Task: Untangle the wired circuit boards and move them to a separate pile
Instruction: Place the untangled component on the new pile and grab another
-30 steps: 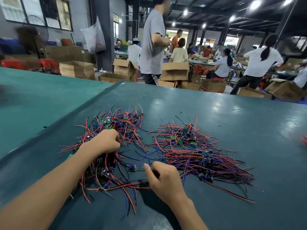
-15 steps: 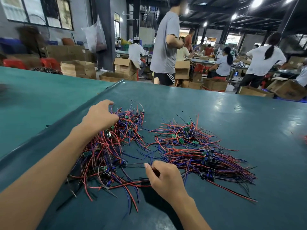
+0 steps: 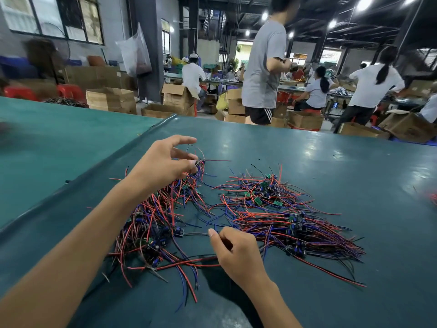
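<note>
Red and blue wires fan up from the far end of the tangle [image 3: 156, 221], where the left hand [image 3: 165, 163] now pinches a few wire ends [image 3: 198, 162]. A second ago it lay as a fist on the middle of that heap, so it has reached out and begun drawing strands clear. Nearer me the right hand [image 3: 236, 252] has not moved, its grip closed on a dark wire [image 3: 196, 233] that leads from a small board [image 3: 179, 232] at the tangle's near edge. Further right, just apart from the tangle, the straighter pile [image 3: 283, 216] lies on the green tabletop [image 3: 307, 150]. I'd judge that one board is being worked loose and will go there next.
</note>
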Motion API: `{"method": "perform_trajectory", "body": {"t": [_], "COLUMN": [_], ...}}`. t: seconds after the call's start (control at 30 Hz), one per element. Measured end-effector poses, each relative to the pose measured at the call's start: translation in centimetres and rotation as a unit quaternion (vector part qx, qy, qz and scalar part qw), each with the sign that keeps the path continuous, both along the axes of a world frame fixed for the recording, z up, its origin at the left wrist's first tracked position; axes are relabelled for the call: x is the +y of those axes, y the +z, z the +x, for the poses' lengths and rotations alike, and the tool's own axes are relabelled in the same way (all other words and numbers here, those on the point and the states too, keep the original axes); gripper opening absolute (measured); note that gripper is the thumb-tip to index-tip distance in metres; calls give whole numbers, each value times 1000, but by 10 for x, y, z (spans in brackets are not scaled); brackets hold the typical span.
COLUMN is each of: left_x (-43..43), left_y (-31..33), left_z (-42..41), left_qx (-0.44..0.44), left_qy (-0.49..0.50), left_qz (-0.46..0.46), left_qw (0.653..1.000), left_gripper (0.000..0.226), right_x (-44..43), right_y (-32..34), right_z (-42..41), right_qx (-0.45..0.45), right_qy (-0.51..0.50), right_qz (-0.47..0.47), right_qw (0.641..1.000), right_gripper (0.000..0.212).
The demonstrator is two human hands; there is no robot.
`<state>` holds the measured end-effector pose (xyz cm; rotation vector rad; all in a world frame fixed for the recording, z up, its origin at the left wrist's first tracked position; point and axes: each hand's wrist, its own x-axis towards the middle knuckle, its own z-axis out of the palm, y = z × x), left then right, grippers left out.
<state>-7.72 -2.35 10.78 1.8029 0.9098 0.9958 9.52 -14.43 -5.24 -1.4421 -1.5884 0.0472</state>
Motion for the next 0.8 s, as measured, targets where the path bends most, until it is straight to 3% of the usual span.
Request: {"method": "perform_trajectory", "body": {"t": [0.07, 0.17, 0.23, 0.33, 0.47, 0.6, 0.7, 0.8], "left_x": [-11, -21, -26, -34, -46, -51, -51, -51], "left_y": [-4, -10, -14, -22, -35, -47, -57, -65], "left_z": [2, 3, 6, 11, 19, 15, 12, 14], "left_qx": [-114, -208, -239, -266, -297, -278, -184, -85], "left_qy": [-60, -127, -146, -158, -171, -183, -185, -169], "left_qz": [-88, -187, -225, -262, -289, -257, -186, -132], "left_qw": [988, 952, 933, 914, 894, 907, 947, 973], "left_gripper": [44, 46, 49, 55, 61, 67, 73, 72], "right_x": [1, 1, 1, 1, -3, -9, -9, -5], "right_y": [0, -1, 0, 5, 20, 35, 48, 62], "right_z": [0, 1, 2, -2, -7, 10, 18, 21], "right_qx": [29, 61, 83, 170, 351, 458, 510, 488], "right_qy": [-4, -8, -8, 34, 128, 208, 255, 220], "right_qz": [5, 11, 15, 18, 14, -43, -104, -147], "right_qw": [1000, 998, 996, 985, 927, 863, 815, 832], "right_gripper": [50, 48, 41, 11, 23, 30, 42, 49]}}
